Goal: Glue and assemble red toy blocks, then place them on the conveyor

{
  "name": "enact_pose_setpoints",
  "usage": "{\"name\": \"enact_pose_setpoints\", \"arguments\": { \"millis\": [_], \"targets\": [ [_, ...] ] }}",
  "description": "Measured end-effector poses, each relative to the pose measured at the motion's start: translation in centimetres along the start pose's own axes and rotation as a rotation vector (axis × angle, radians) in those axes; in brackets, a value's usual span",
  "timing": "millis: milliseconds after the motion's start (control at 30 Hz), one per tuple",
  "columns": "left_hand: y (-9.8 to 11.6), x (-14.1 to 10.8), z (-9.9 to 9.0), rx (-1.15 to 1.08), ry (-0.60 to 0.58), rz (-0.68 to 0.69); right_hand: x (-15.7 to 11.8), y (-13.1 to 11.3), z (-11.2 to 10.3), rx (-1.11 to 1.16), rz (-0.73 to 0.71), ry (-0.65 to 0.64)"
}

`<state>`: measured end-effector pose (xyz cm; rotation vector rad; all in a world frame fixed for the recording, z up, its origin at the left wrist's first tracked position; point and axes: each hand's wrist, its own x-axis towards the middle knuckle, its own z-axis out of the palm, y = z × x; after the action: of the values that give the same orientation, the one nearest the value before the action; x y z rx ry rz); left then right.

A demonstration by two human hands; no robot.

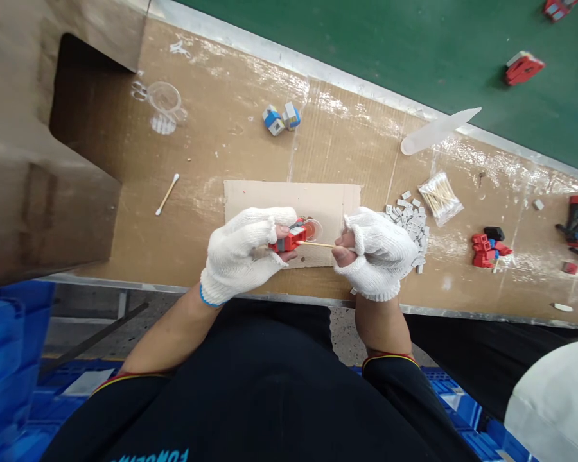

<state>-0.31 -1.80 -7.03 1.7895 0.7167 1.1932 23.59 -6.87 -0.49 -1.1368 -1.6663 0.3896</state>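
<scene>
My left hand [245, 250], in a white fingerless glove, pinches a small red and grey plastic toy part [290, 237] between thumb and fingers. A cotton swab [318, 244] is gripped in my right hand [378, 253], gloved the same way. The swab's far tip meets the right side of the red part; whether it presses in or only touches, I cannot tell. Just behind the part, a small round clear dish [312, 230] rests on a cardboard sheet [264, 192]. Many small grey pieces [411, 224] lie heaped beyond my right hand.
A bag of swabs [440, 197], a white plastic blade [438, 131] and red-blue parts [489, 248] lie to the right. Two blue-white blocks [282, 119], a loose swab [167, 194] and a clear cup [164, 98] are leftward. A metal box [19, 192] borders the left; a person's white cap [556, 401] shows lower right.
</scene>
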Motion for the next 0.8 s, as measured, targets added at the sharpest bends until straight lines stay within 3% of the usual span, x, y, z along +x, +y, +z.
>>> {"name": "enact_pose_setpoints", "arguments": {
  "millis": [133,533,800],
  "targets": [
    [0.49,0.48,0.07,0.062,0.053,0.174,0.09,0.09,-0.16,-0.04,0.012,0.013],
    [0.34,0.13,0.32,0.013,0.027,0.05,0.21,-0.38,0.42,0.086,0.003,-0.017],
    [0.6,0.4,0.08,0.002,0.065,0.162,-0.24,0.35,-0.28,0.036,-0.009,-0.014]
  ]
}}
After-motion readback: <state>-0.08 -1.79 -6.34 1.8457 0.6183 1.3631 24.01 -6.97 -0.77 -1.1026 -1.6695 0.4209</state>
